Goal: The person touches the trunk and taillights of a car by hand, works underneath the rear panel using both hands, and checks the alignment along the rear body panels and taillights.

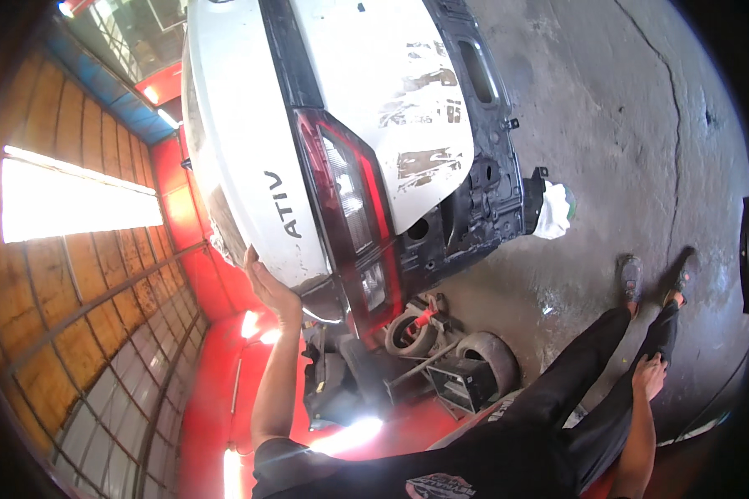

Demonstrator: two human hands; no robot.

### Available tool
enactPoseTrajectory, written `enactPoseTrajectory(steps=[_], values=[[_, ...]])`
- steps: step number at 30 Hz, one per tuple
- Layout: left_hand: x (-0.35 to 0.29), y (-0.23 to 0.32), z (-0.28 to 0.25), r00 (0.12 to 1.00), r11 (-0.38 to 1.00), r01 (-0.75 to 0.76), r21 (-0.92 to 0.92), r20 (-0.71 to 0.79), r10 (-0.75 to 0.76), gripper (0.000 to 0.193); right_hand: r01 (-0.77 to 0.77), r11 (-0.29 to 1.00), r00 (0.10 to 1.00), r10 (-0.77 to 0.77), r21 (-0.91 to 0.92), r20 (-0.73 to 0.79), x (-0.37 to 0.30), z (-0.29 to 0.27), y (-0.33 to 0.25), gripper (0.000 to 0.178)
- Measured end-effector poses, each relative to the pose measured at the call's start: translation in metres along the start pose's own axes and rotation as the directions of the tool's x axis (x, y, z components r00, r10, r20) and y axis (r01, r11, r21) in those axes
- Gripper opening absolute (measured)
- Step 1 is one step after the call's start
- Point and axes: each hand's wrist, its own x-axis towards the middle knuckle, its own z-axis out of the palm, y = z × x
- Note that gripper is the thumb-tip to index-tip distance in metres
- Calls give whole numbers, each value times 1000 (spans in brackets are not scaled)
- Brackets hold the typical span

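Observation:
My left hand [272, 289] lies open against the corner edge of a white car's boot lid [241, 141], its fingers stretched out along the panel. Just beside it sits a red and clear tail light [351, 200], fixed to the car. My right hand [649, 376] is low by my dark trouser leg, with the fingers curled closed. Whatever those fingers may hold is too small to make out. On the far side of the light, the white rear panel [341, 50] carries rough brownish patches. Bare dark bodywork [483, 195] shows where no bumper covers it.
A white cloth or bag [554, 209] hangs on a bracket at the car's rear end. Near the red wall [225, 366] stand a tyre [493, 359], a wheel [409, 334] and a black box [466, 384]. Cracked grey concrete floor [599, 133] stretches to the right.

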Motion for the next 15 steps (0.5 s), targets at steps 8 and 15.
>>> enactPoseTrajectory(steps=[8,15], values=[[1,6,-4,999,999,-32,16,36,31,48,16,1000,1000,-16,4,-16,2,0,-4,44],[3,6,-5,999,997,-27,69,36,25,47,-13,1000,1000,14,-19,20,8,-10,-9,44]])
